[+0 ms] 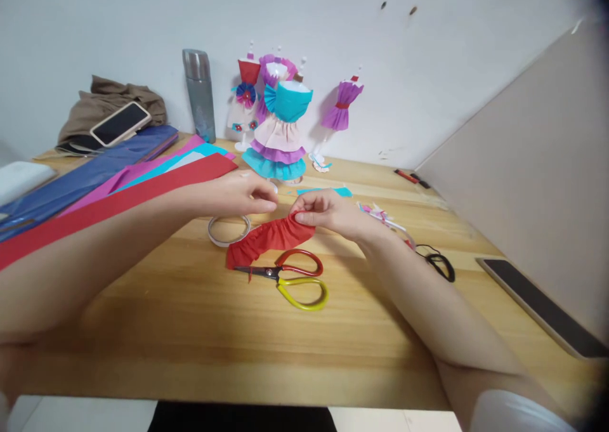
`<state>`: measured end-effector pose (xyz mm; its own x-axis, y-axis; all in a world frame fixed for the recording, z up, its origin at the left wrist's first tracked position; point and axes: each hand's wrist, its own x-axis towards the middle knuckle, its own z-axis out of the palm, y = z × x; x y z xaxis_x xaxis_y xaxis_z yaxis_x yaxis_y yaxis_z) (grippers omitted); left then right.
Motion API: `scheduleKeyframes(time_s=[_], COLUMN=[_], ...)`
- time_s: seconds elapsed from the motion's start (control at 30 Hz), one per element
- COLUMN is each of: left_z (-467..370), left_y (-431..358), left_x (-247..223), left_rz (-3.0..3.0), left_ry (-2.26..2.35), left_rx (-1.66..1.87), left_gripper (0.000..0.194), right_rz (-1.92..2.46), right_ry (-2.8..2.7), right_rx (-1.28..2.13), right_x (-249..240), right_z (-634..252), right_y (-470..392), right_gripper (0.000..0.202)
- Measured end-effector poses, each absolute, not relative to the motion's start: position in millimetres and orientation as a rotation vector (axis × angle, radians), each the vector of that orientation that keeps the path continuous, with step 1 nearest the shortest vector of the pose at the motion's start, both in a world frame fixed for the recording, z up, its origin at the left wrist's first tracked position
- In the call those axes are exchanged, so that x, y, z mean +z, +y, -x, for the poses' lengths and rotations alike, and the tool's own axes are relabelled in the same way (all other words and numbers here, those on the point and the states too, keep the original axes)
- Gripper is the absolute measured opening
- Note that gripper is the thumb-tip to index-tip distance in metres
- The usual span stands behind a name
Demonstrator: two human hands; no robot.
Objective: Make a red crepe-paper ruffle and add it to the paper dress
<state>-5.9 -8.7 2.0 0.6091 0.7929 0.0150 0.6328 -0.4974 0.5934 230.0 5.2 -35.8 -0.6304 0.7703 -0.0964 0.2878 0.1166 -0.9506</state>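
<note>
A gathered strip of red crepe paper (269,238) lies across the middle of the wooden table. Its right end is pinched between the thumb and fingers of my right hand (323,211). My left hand (242,192) hovers just to the left, above the strip, fingers curled and slightly apart from the thumb, with nothing visible between them. Scissors (273,272) with one red and one yellow handle rest in front of the strip, their blades near its left end. A roll of white tape (229,229) lies flat below my left hand.
Small dress forms in paper dresses (290,105) stand behind my hands. Coloured paper strips (143,188) lie under my left forearm. A grey bottle (200,96), a phone (120,124), paper scraps (380,215), a black cord (442,266) and a dark flat device (537,305) surround the work.
</note>
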Motion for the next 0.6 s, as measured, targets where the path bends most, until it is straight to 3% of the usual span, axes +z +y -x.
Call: scheduleKeyframes(time_s=[0.17, 0.37, 0.6], left_z=[-27, -34, -36], left_y=[14, 22, 23], left_x=[-11, -24, -29], left_rz=[-2.205, -1.952, -1.869], left_ry=[1.067, 1.046, 1.053], left_rx=[0.303, 0.464, 0.496], left_gripper=[0.025, 0.020, 0.014], right_rz=[1.044, 1.117, 1.225], right_ry=[-2.058, -2.349, -2.687], right_rx=[1.337, 0.676, 0.022], right_x=[-37, -32, -24], right_z=[-234, -238, -231], right_y=[8, 5, -9], right_gripper=[0.024, 0.011, 0.019])
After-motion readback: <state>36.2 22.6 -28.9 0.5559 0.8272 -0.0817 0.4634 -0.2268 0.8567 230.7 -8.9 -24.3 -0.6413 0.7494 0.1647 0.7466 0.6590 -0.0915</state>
